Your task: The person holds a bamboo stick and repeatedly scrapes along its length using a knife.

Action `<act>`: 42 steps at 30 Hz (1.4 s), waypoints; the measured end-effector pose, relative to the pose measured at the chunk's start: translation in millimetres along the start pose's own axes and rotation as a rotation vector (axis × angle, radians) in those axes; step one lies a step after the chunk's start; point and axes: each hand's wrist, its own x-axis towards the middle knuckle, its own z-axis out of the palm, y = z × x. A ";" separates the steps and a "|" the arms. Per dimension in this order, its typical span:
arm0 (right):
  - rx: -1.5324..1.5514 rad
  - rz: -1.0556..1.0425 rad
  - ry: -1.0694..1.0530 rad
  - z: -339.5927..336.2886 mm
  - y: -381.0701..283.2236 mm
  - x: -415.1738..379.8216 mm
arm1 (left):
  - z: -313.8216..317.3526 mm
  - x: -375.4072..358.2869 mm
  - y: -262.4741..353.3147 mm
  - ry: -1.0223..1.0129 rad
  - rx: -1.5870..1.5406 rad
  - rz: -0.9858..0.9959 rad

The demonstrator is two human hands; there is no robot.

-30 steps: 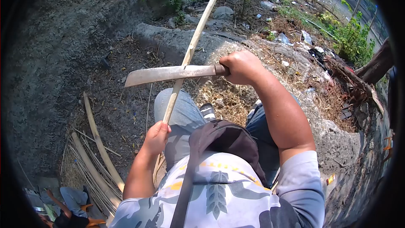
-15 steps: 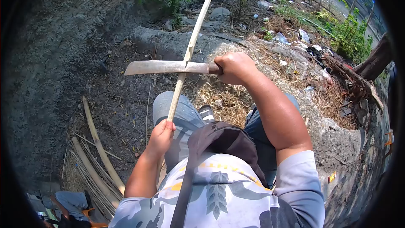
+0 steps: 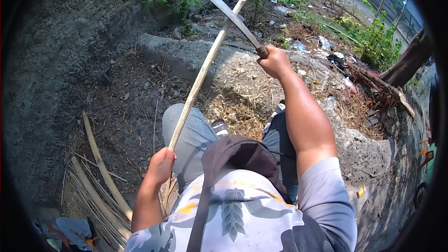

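Observation:
A long, pale peeled wooden stick [image 3: 201, 75] slants up and away from my lap. My left hand [image 3: 161, 164] is wrapped round its lower part, beside my left knee. Out in front, my right hand [image 3: 276, 62] grips the dark handle of a machete [image 3: 234, 20]. Its broad blade points up and to the left and overlaps the stick near the far end. The stick's surface looks stripped and slightly knobbly. Below my left hand the stick's near end passes down beside my leg.
Thick curved poles [image 3: 103, 170] and a bundle of thin sticks lie at my left. Dry shavings [image 3: 238, 116] cover the ground between my feet. Litter and a tree trunk [image 3: 410, 58] are at the right, a rough wall [image 3: 56, 65] at the left. Another person's leg [image 3: 74, 231] shows at lower left.
My right hand has moved the machete outward along the stick, from its middle to near the far end, and the blade has tilted upward. My left hand keeps its hold, slightly lower.

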 end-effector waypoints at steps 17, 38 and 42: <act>-0.350 -0.359 -0.275 12.7 -59.2 -31.2 | 8.9 19.2 -0.8 0.020 -0.192 -0.038; -0.323 -0.259 -0.312 -1.4 -44.8 -30.1 | 15.3 17.5 -0.9 -0.024 0.195 0.025; -0.379 -0.608 -0.326 18.6 -65.4 -47.3 | 22.9 22.9 5.5 -0.037 0.141 0.095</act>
